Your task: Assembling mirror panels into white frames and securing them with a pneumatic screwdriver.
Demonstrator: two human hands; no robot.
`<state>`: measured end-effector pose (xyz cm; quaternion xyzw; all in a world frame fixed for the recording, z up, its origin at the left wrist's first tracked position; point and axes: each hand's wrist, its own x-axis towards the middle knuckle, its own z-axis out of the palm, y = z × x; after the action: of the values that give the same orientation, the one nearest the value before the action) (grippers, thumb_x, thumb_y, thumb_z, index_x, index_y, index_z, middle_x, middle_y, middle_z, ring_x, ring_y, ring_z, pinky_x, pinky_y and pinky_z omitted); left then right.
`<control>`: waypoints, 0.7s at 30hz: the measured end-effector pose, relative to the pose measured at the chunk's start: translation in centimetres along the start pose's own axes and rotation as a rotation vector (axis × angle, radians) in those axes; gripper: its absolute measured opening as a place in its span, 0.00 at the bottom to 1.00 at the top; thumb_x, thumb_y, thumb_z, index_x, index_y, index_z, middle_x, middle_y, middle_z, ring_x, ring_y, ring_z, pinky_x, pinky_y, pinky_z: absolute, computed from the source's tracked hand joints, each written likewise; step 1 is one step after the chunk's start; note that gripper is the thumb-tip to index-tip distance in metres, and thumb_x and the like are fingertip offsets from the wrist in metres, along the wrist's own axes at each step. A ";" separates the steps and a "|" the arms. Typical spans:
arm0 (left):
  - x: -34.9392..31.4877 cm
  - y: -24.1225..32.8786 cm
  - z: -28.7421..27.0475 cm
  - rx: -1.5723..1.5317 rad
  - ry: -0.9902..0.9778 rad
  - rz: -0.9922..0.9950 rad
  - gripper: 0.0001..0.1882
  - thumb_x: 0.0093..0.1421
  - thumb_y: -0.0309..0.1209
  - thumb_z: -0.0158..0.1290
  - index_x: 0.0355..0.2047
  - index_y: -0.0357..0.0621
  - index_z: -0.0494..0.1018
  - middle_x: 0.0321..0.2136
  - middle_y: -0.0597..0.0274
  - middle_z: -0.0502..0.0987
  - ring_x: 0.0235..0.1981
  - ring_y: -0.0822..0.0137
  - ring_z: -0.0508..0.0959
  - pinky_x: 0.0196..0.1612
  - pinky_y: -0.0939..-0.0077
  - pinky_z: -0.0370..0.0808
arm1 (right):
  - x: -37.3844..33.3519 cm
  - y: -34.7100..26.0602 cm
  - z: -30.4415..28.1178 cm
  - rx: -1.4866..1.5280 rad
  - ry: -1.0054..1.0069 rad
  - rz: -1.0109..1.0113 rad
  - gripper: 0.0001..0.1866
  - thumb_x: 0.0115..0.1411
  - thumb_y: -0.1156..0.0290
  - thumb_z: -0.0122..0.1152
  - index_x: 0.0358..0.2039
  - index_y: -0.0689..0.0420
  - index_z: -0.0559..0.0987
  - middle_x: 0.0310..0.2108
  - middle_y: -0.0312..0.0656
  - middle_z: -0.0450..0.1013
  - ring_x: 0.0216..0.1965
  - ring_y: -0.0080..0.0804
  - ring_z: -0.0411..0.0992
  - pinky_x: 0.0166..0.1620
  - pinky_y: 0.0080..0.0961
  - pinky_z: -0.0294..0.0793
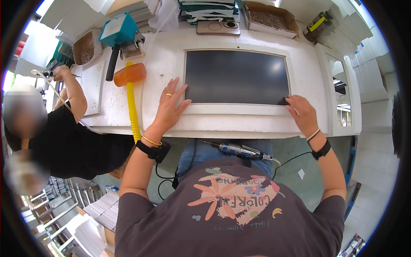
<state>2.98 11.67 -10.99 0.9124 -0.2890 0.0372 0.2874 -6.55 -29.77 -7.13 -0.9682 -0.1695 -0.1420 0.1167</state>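
A dark flat panel (237, 77) lies inside a white rectangular frame (231, 110) on the white workbench. At its left edge is my left hand (170, 105), fingers spread, with fingertips against the frame and the panel's lower left corner. My right hand (303, 112) rests at the lower right corner, its fingers bent and slightly apart, fingertips on the frame's edge. A small dark patch shows by those fingertips; I cannot make out whether it is an object or a reflection. Neither hand visibly grips anything.
A mallet (130, 75) with orange head and yellow handle lies left, beside a teal tool (117, 30). Behind are a phone (209, 29) and a box of small metal pieces (269, 20). A power screwdriver (242, 150) rests across my lap. A co-worker (81, 141) works at left.
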 end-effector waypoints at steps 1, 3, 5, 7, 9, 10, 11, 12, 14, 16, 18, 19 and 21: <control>0.4 0.4 -0.2 0.083 0.016 0.030 0.25 0.58 0.36 0.49 0.55 0.43 0.60 0.59 0.51 0.55 0.61 0.51 0.51 0.61 0.62 0.50 | 0.0 -0.9 0.3 0.035 -0.021 0.070 0.16 0.50 0.69 0.60 0.40 0.57 0.74 0.43 0.43 0.71 0.47 0.40 0.67 0.46 0.31 0.69; 1.7 1.1 -0.2 0.115 -0.025 0.020 0.28 0.57 0.39 0.49 0.56 0.43 0.58 0.59 0.51 0.53 0.62 0.51 0.50 0.61 0.61 0.48 | 0.7 -3.3 0.8 0.065 -0.051 0.087 0.19 0.51 0.67 0.59 0.44 0.57 0.72 0.47 0.44 0.67 0.51 0.42 0.63 0.50 0.33 0.65; 3.3 1.4 0.3 0.141 -0.062 0.019 0.30 0.57 0.42 0.48 0.57 0.43 0.56 0.60 0.51 0.51 0.62 0.51 0.48 0.61 0.60 0.46 | 1.0 -4.1 2.0 0.114 -0.109 0.147 0.27 0.53 0.61 0.57 0.52 0.55 0.66 0.56 0.46 0.59 0.59 0.46 0.53 0.58 0.37 0.54; 5.0 1.4 1.1 0.287 -0.175 0.014 0.33 0.57 0.46 0.46 0.58 0.43 0.53 0.61 0.51 0.49 0.63 0.52 0.46 0.62 0.58 0.42 | 1.4 -4.5 3.4 0.075 -0.076 0.178 0.27 0.53 0.60 0.56 0.52 0.55 0.66 0.56 0.46 0.59 0.59 0.46 0.53 0.59 0.38 0.53; 5.3 1.1 1.7 0.304 -0.205 0.015 0.34 0.57 0.48 0.45 0.59 0.43 0.52 0.61 0.52 0.48 0.63 0.53 0.45 0.62 0.57 0.41 | 1.3 -4.7 4.6 0.030 -0.043 0.229 0.27 0.54 0.58 0.55 0.53 0.55 0.66 0.56 0.46 0.58 0.59 0.45 0.52 0.59 0.39 0.52; 5.4 0.9 1.9 0.327 -0.228 0.007 0.35 0.57 0.50 0.45 0.59 0.44 0.51 0.61 0.53 0.47 0.63 0.54 0.44 0.62 0.55 0.40 | 1.4 -4.5 5.2 -0.003 -0.042 0.229 0.27 0.54 0.57 0.54 0.53 0.54 0.66 0.56 0.46 0.58 0.59 0.45 0.53 0.59 0.39 0.51; 5.4 0.9 1.8 0.319 -0.237 0.029 0.35 0.57 0.50 0.45 0.59 0.44 0.51 0.61 0.53 0.47 0.63 0.54 0.44 0.62 0.55 0.40 | 1.3 -4.4 5.7 -0.036 -0.044 0.232 0.27 0.55 0.56 0.53 0.53 0.53 0.65 0.56 0.45 0.58 0.59 0.44 0.53 0.59 0.39 0.51; 4.9 1.2 1.7 0.360 -0.224 0.008 0.36 0.57 0.50 0.45 0.59 0.44 0.51 0.62 0.54 0.47 0.63 0.55 0.44 0.62 0.54 0.40 | 1.2 -4.5 5.9 -0.049 -0.046 0.261 0.27 0.55 0.56 0.53 0.53 0.53 0.65 0.56 0.45 0.58 0.59 0.44 0.53 0.59 0.39 0.51; 4.4 1.5 1.8 0.387 -0.215 0.012 0.37 0.56 0.51 0.45 0.60 0.44 0.50 0.62 0.55 0.47 0.63 0.55 0.44 0.62 0.54 0.39 | 1.2 -4.6 6.2 -0.037 0.028 0.209 0.27 0.55 0.55 0.52 0.53 0.52 0.66 0.56 0.43 0.60 0.59 0.42 0.54 0.59 0.38 0.51; 4.4 1.8 2.2 0.449 -0.191 0.013 0.37 0.57 0.51 0.43 0.60 0.43 0.49 0.62 0.57 0.47 0.64 0.57 0.43 0.62 0.53 0.37 | 0.9 -4.4 6.3 -0.050 0.051 0.246 0.26 0.56 0.55 0.52 0.53 0.51 0.66 0.55 0.41 0.61 0.58 0.39 0.55 0.60 0.38 0.51; 4.5 2.2 2.7 0.453 -0.194 0.033 0.37 0.58 0.51 0.42 0.60 0.42 0.48 0.62 0.58 0.47 0.64 0.57 0.42 0.62 0.53 0.36 | 0.8 -4.1 6.3 -0.060 0.095 0.249 0.25 0.56 0.56 0.52 0.53 0.50 0.67 0.55 0.40 0.61 0.58 0.39 0.56 0.60 0.38 0.51; 4.6 2.5 2.9 0.460 -0.188 0.036 0.37 0.58 0.52 0.41 0.60 0.42 0.48 0.62 0.58 0.47 0.64 0.57 0.42 0.62 0.53 0.36 | 0.7 -3.9 6.1 -0.064 0.095 0.258 0.25 0.56 0.56 0.52 0.53 0.50 0.67 0.55 0.40 0.61 0.58 0.39 0.56 0.60 0.38 0.51; 4.8 2.8 3.5 0.465 -0.183 0.045 0.37 0.58 0.52 0.41 0.60 0.42 0.48 0.62 0.58 0.47 0.64 0.57 0.42 0.62 0.53 0.36 | 0.5 -3.5 5.7 -0.106 0.085 0.260 0.24 0.56 0.56 0.51 0.52 0.50 0.68 0.55 0.40 0.62 0.57 0.38 0.57 0.59 0.39 0.52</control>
<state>5.10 5.46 -11.38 0.9469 -0.3178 0.0263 0.0416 -6.00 -24.88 -11.69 -0.9800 -0.0298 -0.1753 0.0898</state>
